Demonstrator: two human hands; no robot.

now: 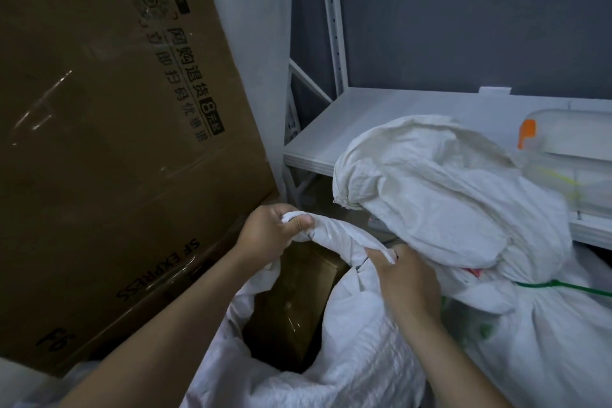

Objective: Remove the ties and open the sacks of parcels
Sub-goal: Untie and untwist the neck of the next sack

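A white woven sack [357,348] stands open in front of me, with a brown cardboard parcel [298,301] showing inside its mouth. My left hand [268,232] grips the bunched far rim of the sack at its left. My right hand [407,278] pinches the same rim further right. To the right, a second white sack [546,351] is cinched by a green tie [563,286]; its loose top [447,192] flops over above the tie.
A large brown cardboard box [109,142] with black print leans on the left. A white metal shelf [381,122] runs behind the sacks, against a grey wall. A clear-wrapped white item with an orange tab [563,142] lies on the shelf at right.
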